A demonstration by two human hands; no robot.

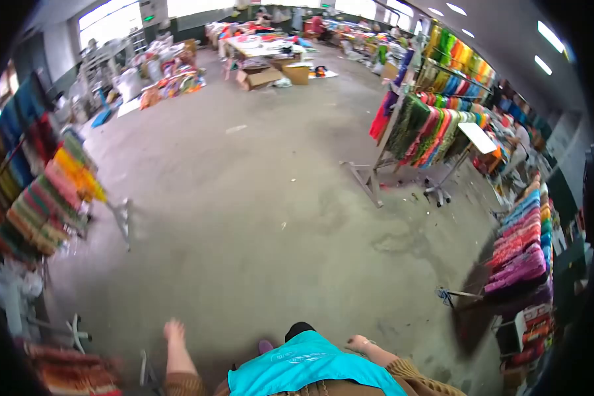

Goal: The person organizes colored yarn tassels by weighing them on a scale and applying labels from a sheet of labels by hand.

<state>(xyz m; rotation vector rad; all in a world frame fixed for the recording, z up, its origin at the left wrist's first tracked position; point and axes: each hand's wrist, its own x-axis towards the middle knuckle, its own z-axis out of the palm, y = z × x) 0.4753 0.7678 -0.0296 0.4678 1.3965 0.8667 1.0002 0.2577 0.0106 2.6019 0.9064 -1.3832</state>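
Observation:
My left hand (173,331) is held out low over the bare grey floor (244,231), at the end of a brown knitted sleeve. It is small and slightly blurred; its fingers look apart, and no object shows in it. My right hand (359,342) is out on the other side of my body, its fingers curled in, with a band (371,342) at the wrist. Nothing shows in that hand either. Between the hands are my turquoise apron (303,356) and a dark shoe tip (299,329). Neither hand touches anything.
Racks of colourful yarn hanks (429,132) stand to the right, by a white-topped wheeled stand (478,137). More hanks (39,204) hang on the left. Farther off are a worktable (264,45), cardboard boxes (261,77) and bagged piles (131,84). Pink hanks (518,254) hang near right.

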